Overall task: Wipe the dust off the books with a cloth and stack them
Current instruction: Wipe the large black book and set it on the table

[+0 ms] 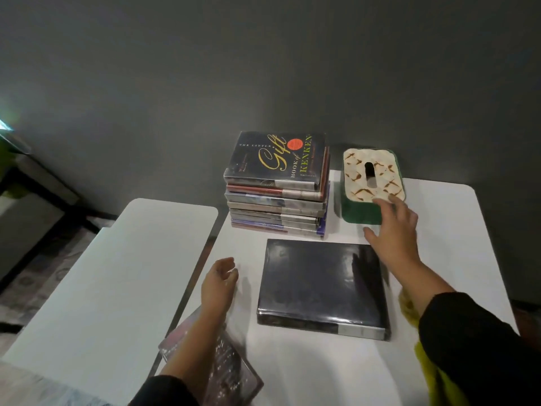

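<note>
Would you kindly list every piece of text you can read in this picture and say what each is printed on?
"THE LITTLE Gift BOOK of KENKEN": cover of the top book on the stack.
Smaller print on that cover and its red sticker: too blurred to read.
Spine labels in the stack: unreadable.
Black book: no text visible.

Room dim; grey wall (263, 68) dark and vignetted toward the corners. White tabletop (307, 370) overexposed, near-featureless. Glare streaks on the glossy black book (322, 285). Both hands (218, 284) motion-blurred. Wide-angle bending at the edges; bright patch far left.
</note>
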Demonstrator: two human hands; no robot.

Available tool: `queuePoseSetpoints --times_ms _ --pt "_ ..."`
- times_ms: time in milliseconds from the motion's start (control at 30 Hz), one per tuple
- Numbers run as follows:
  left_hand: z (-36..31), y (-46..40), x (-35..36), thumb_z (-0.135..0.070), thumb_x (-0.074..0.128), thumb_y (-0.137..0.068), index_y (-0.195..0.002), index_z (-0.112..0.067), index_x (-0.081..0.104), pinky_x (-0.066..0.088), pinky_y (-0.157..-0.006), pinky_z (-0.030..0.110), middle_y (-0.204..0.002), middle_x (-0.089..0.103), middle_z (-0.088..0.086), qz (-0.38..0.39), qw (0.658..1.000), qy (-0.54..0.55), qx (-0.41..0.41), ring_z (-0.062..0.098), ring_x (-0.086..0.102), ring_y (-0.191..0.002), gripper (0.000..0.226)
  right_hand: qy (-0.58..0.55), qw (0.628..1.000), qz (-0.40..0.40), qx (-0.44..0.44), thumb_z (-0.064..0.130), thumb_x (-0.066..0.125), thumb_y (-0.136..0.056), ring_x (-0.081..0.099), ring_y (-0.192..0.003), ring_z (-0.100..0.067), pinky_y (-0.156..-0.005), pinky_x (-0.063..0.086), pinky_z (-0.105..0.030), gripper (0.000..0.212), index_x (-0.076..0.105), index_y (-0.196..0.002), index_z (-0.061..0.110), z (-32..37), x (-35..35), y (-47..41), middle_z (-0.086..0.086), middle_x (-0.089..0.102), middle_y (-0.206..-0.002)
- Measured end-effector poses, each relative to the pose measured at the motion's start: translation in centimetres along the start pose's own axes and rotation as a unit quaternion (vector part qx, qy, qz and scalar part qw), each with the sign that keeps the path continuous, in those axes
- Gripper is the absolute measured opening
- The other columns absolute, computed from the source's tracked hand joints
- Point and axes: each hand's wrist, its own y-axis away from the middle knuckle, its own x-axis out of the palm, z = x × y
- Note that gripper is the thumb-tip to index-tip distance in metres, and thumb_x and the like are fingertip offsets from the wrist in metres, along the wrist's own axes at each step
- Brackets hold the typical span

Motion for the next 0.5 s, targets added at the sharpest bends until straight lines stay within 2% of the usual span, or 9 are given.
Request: queuePoseSetpoints --times_ms 133,233,367,500 --pt "-0.3 -1.4 0.0 -0.009 0.056 -0.093 -0.125 -0.009 0.055 0.044 -0.09 0.027 -0.125 0.062 0.007 0.003 1.0 0.02 0.004 0.021 0.06 -0.108 0.032 0.132 0.991 0.032 -0.02 0.04 0.071 -0.077 0.008 -0.141 -0.033 -0.11 0.009 -0.056 0.086 0.02 -0.145 0.027 0.9 1.6 -3.5 -0.012 0.018 -0.152" --pt "-0.5 -2.5 0.2 -0.011 0.054 -0.094 -0.127 -0.011 0.052 0.045 -0.092 0.03 -0.127 0.059 0.005 0.003 1.0 0.021 0.014 0.022 0.058 -0.112 0.033 0.171 0.984 0.041 -0.032 0.054 0.065 -0.077 0.003 -0.142 -0.033 -0.11 -0.001 -0.058 0.091 0.01 -0.147 0.035 1.5 2.9 -5.1 -0.01 0.012 -0.155" --pt "-0.6 -3.8 0.8 -0.01 0.053 -0.095 -0.128 -0.013 0.05 0.046 -0.1 0.04 -0.13 0.057 0.006 0.002 1.0 0.029 0.01 0.024 0.056 -0.115 0.033 0.184 0.983 0.014 -0.013 0.056 0.059 -0.08 0.013 -0.139 -0.031 -0.109 0.0 -0.059 0.082 0.017 -0.147 0.034 1.7 4.2 -6.2 -0.007 0.019 -0.153" --pt "-0.9 -4.8 1.4 -0.011 0.053 -0.094 -0.129 -0.014 0.049 0.046 -0.101 0.044 -0.131 0.057 0.005 0.002 1.0 0.025 0.007 0.024 0.056 -0.116 0.035 0.191 0.982 -0.005 -0.007 0.052 0.06 -0.08 0.02 -0.134 -0.032 -0.109 0.002 -0.059 0.075 0.027 -0.144 0.032 0.9 4.0 -6.3 -0.007 0.028 -0.149"
